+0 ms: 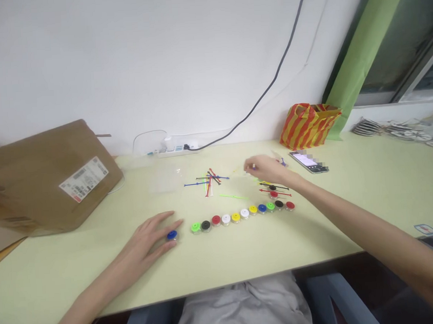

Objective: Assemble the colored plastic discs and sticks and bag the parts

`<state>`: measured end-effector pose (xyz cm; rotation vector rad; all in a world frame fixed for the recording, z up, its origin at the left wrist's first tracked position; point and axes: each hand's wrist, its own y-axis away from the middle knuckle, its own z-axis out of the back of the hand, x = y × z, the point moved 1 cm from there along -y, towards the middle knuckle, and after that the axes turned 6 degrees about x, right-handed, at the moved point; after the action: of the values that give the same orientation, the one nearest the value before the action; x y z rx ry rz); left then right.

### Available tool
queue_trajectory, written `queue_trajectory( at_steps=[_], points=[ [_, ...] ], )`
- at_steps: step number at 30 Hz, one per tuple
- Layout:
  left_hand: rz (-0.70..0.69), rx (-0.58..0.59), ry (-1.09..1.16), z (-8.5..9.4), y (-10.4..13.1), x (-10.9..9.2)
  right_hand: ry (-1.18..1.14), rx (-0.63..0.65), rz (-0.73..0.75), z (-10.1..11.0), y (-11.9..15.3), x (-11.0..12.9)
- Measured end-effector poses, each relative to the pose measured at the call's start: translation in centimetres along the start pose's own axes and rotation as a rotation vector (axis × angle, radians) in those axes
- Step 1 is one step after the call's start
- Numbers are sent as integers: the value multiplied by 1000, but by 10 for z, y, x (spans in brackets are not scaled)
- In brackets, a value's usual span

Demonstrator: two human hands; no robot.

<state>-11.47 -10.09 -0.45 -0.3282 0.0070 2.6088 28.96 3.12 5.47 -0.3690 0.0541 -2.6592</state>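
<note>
My left hand (pixel 153 240) lies palm down on the table with its fingers stretched apart. Between its thumb and fingers stands a small clear-based piece with a blue cap (pixel 172 235); whether they press on it I cannot tell. To the right runs a row of similar pieces, from a green-capped one (pixel 196 227) to a red-capped one (pixel 290 206). My right hand (pixel 263 168) is above the far side, fingers curled together, blurred; what they hold is hidden. Left of it lies a pile of coloured plastic arrows (pixel 210 178). Below it a red arrow (pixel 275 192) joins a red-capped piece.
A cardboard box (pixel 89 177) stands at the left. At the wall lies a power strip (pixel 177 149) with a black cable (pixel 270 85). A striped bag (pixel 304 125) and a phone (pixel 308 161) are at the right back. A single green arrow (pixel 234 196) lies mid-table.
</note>
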Motion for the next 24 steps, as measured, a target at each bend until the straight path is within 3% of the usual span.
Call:
queue_trajectory(
  at_steps=[7,11,15,20,24],
  points=[
    [-63,35,-102,1,-1,-10,185,77,341,-54,-99,125],
    [-104,86,-136,0,2,-11,299,102,446,-88,-135,171],
    [-76,26,-98,2,6,-13,340,68,427,-96,-143,180],
    [20,-128,30,6,6,-13,346,48,397,-83,-130,160],
    [147,-280,291,14,-6,-13,238,-124,354,-66,-115,144]
  ],
)
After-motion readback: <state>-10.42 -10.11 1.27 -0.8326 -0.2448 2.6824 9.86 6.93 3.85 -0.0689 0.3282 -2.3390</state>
